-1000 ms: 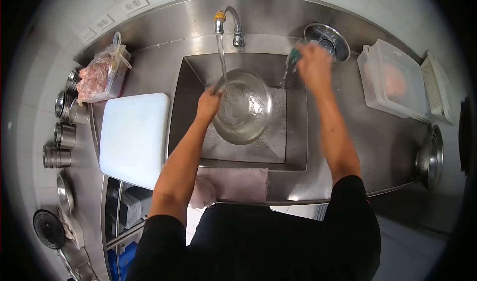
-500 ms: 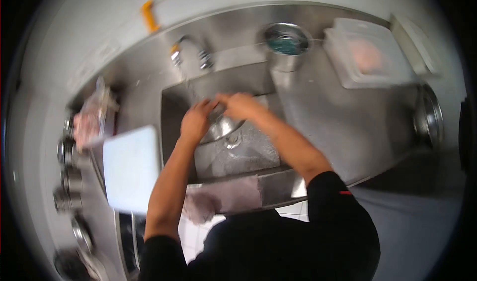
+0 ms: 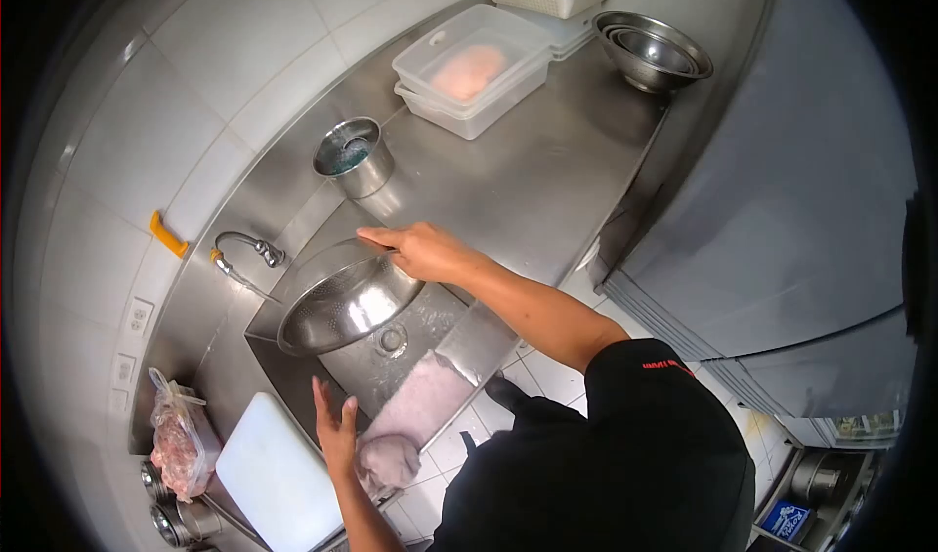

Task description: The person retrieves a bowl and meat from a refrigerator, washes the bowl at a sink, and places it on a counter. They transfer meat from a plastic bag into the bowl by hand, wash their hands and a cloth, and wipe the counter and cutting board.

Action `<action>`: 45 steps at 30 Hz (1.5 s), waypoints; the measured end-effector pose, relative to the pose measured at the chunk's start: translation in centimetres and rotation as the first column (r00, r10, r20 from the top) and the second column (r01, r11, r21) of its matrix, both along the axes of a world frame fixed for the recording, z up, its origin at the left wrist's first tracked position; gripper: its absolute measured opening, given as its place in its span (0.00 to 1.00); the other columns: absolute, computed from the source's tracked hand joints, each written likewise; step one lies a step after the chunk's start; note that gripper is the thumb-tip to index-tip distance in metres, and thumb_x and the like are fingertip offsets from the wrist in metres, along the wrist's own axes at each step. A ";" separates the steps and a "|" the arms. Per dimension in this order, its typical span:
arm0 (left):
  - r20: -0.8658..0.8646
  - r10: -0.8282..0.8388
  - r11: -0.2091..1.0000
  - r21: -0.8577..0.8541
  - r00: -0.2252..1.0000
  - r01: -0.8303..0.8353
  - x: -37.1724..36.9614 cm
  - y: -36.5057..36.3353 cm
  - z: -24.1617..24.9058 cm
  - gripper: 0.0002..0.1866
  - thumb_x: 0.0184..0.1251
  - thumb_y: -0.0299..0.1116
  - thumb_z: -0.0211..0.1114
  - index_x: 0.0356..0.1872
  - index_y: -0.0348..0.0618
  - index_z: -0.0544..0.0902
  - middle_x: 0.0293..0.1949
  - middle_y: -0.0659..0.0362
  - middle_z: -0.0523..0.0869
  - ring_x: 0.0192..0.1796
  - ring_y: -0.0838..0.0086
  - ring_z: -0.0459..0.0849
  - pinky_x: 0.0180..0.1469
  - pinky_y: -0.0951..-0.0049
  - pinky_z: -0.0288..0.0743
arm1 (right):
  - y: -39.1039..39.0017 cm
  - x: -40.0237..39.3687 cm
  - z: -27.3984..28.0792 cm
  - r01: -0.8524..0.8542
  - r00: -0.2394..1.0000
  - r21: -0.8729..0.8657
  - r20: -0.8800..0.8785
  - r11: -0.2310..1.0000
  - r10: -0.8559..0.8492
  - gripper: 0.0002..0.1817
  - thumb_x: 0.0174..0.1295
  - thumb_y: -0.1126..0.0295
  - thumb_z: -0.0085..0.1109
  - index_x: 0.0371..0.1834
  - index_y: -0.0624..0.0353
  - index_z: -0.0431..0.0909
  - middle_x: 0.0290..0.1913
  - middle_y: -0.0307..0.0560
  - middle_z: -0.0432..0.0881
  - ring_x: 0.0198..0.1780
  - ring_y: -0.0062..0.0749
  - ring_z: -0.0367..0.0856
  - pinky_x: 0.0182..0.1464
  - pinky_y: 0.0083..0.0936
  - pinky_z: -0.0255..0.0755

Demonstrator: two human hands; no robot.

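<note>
two hands were apart at the sink. the right hand was clamped on the rim of a metal colander, its fingers stretched along the edge; the left hand was open and held nothing, thumb and fingers spread, near the front corner of the sink. the colander was tilted over the basin; whether its low side touched the metal, i could not tell. a thin stream ran toward it from the faucet. beside the left hand lay a white cutting board, and a pink cloth was draped over the sink's front edge. beyond the colander, a metal pot held something green. farther along the tabletop were a plastic container and nested metal bowls. a bag of meat sat past the board.
</note>
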State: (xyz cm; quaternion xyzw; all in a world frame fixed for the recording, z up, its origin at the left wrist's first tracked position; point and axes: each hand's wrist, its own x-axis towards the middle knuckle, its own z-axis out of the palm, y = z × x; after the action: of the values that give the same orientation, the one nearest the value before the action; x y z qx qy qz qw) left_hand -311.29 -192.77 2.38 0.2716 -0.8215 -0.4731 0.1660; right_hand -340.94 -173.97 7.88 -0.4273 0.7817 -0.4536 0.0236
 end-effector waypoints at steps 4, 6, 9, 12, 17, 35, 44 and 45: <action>-0.190 -0.021 0.979 0.196 0.982 0.059 -2.1 2.1 -0.8 0.32 0.64 0.41 0.67 0.65 0.38 0.67 0.59 0.49 0.76 0.61 0.63 0.74 0.63 0.60 0.67 | 3.3 3.0 0.6 -0.093 0.989 0.082 0.122 0.992 0.083 0.30 0.59 0.73 0.53 0.67 0.39 0.69 0.56 0.41 0.81 0.48 0.47 0.82 0.55 0.37 0.75; -0.190 0.162 0.909 0.412 0.968 -0.071 -2.3 1.3 -2.4 0.24 0.65 0.38 0.67 0.55 0.35 0.72 0.51 0.53 0.79 0.52 0.68 0.78 0.53 0.64 0.75 | 3.7 3.1 0.2 -0.157 0.977 0.120 0.161 0.980 0.137 0.30 0.61 0.68 0.56 0.69 0.41 0.67 0.57 0.44 0.81 0.49 0.47 0.82 0.56 0.36 0.75; -0.152 0.329 0.887 0.388 0.932 -0.250 -2.3 0.0 -3.8 0.14 0.67 0.37 0.65 0.43 0.37 0.77 0.39 0.57 0.81 0.39 0.74 0.81 0.37 0.71 0.81 | 4.9 0.3 -1.2 -0.392 0.916 0.170 0.160 0.904 0.367 0.35 0.61 0.53 0.60 0.72 0.44 0.62 0.61 0.50 0.77 0.57 0.49 0.79 0.60 0.37 0.71; -0.236 0.375 0.914 0.254 0.897 -0.315 -2.2 0.4 -2.7 0.13 0.67 0.38 0.64 0.40 0.39 0.75 0.37 0.57 0.81 0.34 0.73 0.81 0.32 0.72 0.81 | 9.4 -6.9 0.6 -0.198 0.980 0.286 0.078 0.938 0.183 0.43 0.58 0.40 0.60 0.73 0.49 0.61 0.66 0.58 0.70 0.65 0.53 0.70 0.67 0.39 0.63; -0.204 0.618 0.769 0.357 0.759 -0.530 -2.4 3.2 -2.0 0.14 0.66 0.34 0.60 0.47 0.35 0.73 0.40 0.54 0.82 0.35 0.69 0.84 0.29 0.69 0.84 | 22.8 -28.5 1.9 0.646 0.760 0.507 -0.353 0.570 -0.546 0.38 0.58 0.49 0.61 0.69 0.57 0.65 0.70 0.60 0.63 0.71 0.53 0.62 0.70 0.47 0.57; -0.262 0.783 0.538 0.739 0.564 -0.406 -9.9 9.8 -2.1 0.21 0.65 0.35 0.53 0.56 0.35 0.70 0.53 0.48 0.79 0.49 0.57 0.83 0.42 0.58 0.86 | 31.9 -34.0 -0.4 0.825 0.550 0.424 -0.454 0.373 -0.701 0.20 0.64 0.52 0.53 0.45 0.57 0.83 0.49 0.55 0.82 0.52 0.52 0.80 0.53 0.43 0.74; -0.308 0.669 0.619 0.736 0.677 -0.276 -13.9 9.5 -0.2 0.20 0.63 0.31 0.54 0.52 0.29 0.71 0.50 0.50 0.78 0.50 0.60 0.82 0.46 0.61 0.83 | 29.0 -24.2 4.0 0.446 0.885 0.477 -0.110 0.757 -0.453 0.23 0.65 0.54 0.54 0.54 0.60 0.78 0.52 0.55 0.81 0.55 0.49 0.78 0.57 0.41 0.71; -0.305 0.656 0.626 0.730 0.690 -0.273 -13.7 9.3 0.0 0.19 0.63 0.31 0.54 0.52 0.29 0.71 0.50 0.50 0.78 0.50 0.60 0.82 0.46 0.60 0.82 | 28.9 -24.0 3.6 0.440 0.891 0.506 -0.139 0.742 -0.433 0.25 0.65 0.53 0.54 0.57 0.59 0.77 0.54 0.56 0.80 0.58 0.49 0.77 0.59 0.41 0.70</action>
State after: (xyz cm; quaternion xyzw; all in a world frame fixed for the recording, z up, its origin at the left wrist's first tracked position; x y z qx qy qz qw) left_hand -325.00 -183.48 2.38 0.3764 -0.4226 -0.7134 0.4132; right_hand -364.92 -145.11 11.50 -0.2124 0.9533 -0.2130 0.0279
